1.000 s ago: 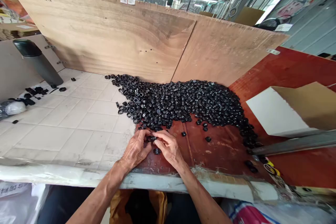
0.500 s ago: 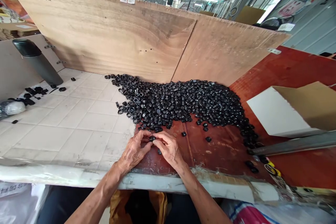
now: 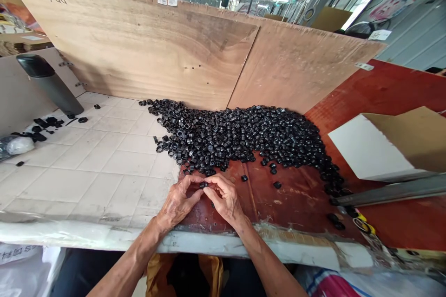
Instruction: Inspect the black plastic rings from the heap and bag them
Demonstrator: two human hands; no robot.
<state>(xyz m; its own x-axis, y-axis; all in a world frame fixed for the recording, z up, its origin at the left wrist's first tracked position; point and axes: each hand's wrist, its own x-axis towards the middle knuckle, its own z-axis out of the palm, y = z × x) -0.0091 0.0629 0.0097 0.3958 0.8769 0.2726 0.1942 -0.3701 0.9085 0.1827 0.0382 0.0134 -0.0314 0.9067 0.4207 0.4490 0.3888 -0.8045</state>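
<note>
My left hand [image 3: 178, 200] and my right hand [image 3: 226, 198] meet just above the red-brown board [image 3: 296, 199] near the table's front edge. Together their fingertips pinch a small black plastic ring [image 3: 203, 185]. Both hands are closed around it. Just beyond the fingers spreads a big heap of small black rings [image 3: 240, 137], reaching from the middle of the table to the right. A few loose rings [image 3: 276, 184] lie on the board right of my hands.
Plywood boards [image 3: 156, 51] stand as a wall behind the heap. A white tiled sheet [image 3: 87, 158] covers the left side, with a dark flask [image 3: 49, 82] and black bits at far left. An open cardboard box [image 3: 393, 146] and a metal bar [image 3: 390, 192] lie at right.
A second black ring that lay under my right fingers is hidden from view. My hands have stayed in place, working the pinched ring between the fingertips.
</note>
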